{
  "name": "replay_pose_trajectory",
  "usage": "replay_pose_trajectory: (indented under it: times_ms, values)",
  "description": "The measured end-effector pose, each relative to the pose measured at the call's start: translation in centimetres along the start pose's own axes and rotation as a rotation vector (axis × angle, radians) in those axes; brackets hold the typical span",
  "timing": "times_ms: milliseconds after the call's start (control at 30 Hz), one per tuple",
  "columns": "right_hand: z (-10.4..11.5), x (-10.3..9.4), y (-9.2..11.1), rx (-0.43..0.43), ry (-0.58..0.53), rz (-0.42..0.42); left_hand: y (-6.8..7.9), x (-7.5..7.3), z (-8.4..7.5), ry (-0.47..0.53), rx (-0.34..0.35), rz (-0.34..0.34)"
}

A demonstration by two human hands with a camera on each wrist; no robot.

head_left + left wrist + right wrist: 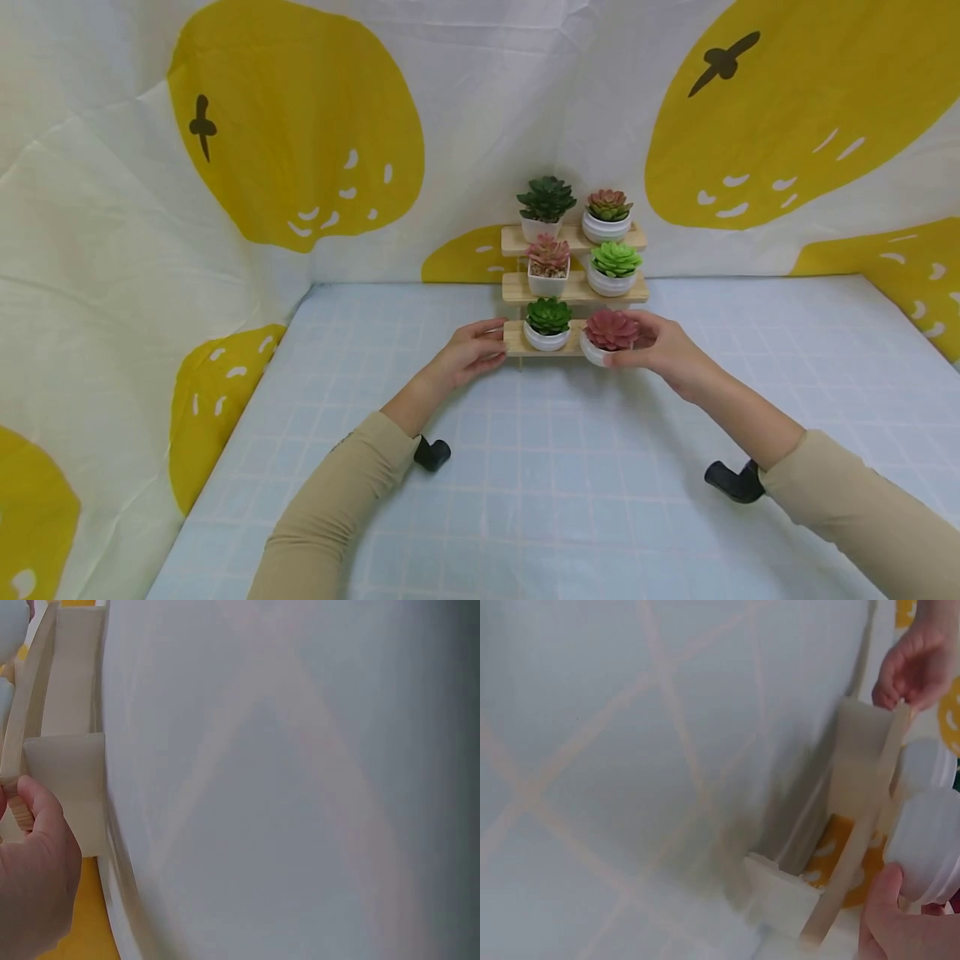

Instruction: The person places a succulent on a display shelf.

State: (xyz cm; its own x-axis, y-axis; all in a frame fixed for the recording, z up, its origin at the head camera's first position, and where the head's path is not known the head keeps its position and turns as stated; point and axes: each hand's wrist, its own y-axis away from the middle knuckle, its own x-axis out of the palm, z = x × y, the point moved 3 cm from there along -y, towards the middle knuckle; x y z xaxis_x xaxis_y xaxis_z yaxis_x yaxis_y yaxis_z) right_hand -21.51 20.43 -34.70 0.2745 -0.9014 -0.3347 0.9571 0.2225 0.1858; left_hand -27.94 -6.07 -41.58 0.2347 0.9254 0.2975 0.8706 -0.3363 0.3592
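My left hand pinches the left end of the lowest board of a three-tier wooden plant stand. Thumb and fingers meet around that board end in the left wrist view. On the opposite side, my right hand grips a round white pot holding a pink artificial succulent. This pot is at the right part of the lowest board, its front edge over the board's front; whether it bears on the board I cannot tell. Beside it sits a dark green succulent in a white pot.
Higher up stand a pink succulent, a bright green one, a dark green one and a reddish-green one, all in white pots. A lemon-print cloth hangs behind. Pale blue checked cloth covers the table.
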Motion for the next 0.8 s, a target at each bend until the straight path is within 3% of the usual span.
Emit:
replay_pose_trajectory:
  times_ms: [500, 800]
  values:
    - [-0.6, -0.8, -1.7, 0.048, 0.022, -0.042, -0.1, -0.1, 0.0, -0.005, 0.002, 0.002]
    - [-0.7, -1.0, -2.0, 0.031, 0.024, -0.049, -0.2, -0.1, 0.0, -0.005, 0.005, 0.002]
